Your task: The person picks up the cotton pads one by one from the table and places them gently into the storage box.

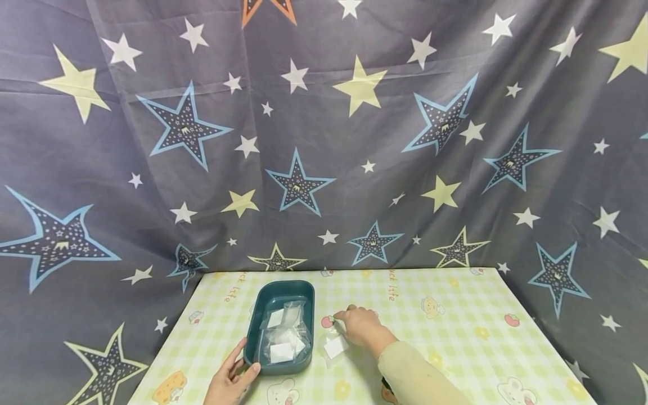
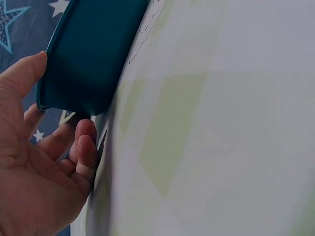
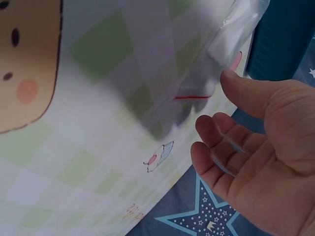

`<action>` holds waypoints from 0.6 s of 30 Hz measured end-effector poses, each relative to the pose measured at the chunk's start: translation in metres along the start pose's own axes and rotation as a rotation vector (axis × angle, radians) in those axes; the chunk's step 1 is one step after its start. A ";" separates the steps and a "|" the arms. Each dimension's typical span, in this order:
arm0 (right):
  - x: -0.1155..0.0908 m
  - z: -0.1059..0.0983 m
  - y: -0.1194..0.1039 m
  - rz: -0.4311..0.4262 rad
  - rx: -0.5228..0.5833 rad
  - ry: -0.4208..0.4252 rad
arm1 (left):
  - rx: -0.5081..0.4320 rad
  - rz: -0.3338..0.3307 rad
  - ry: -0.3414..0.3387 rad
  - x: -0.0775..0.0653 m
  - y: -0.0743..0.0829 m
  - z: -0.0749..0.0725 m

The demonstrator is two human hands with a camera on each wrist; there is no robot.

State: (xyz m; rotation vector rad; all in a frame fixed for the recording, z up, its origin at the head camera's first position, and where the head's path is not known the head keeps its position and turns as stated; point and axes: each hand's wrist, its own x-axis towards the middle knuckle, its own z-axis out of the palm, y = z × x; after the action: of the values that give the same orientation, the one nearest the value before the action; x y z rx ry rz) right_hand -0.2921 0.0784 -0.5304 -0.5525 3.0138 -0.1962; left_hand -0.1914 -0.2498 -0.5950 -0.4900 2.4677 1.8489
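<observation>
A dark teal rectangular tub stands on the table, holding several clear plastic bags with white pieces in them. At its near left corner my left hand grips it, thumb on the rim and other fingers around the outside, as the left wrist view also shows. To the right of the tub lies one clear zip bag with a white piece inside; its red seal line shows in the right wrist view. Just beside this bag is my right hand, fingers loosely bent, thumb tip close to the plastic. Whether they touch cannot be told.
A green-and-white checked cloth with cartoon prints covers the table. Behind it hangs a grey curtain with stars. A small dark object shows partly beside the right sleeve.
</observation>
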 end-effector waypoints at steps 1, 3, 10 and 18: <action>0.001 0.001 -0.001 0.007 0.000 -0.011 | -0.002 -0.004 0.002 0.000 0.000 0.000; 0.003 0.003 -0.002 0.013 0.006 -0.025 | -0.005 -0.005 0.005 0.000 0.000 0.001; 0.005 0.009 -0.006 0.009 0.025 -0.042 | -0.013 -0.001 0.011 -0.001 0.000 0.000; 0.004 0.010 -0.009 -0.013 0.023 -0.041 | -0.012 0.005 0.014 0.000 -0.001 0.002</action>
State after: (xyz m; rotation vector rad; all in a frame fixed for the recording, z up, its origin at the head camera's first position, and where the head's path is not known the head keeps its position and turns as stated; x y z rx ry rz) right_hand -0.2922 0.0672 -0.5397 -0.5666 2.9652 -0.2178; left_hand -0.1911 -0.2484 -0.5961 -0.4994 2.4698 1.8692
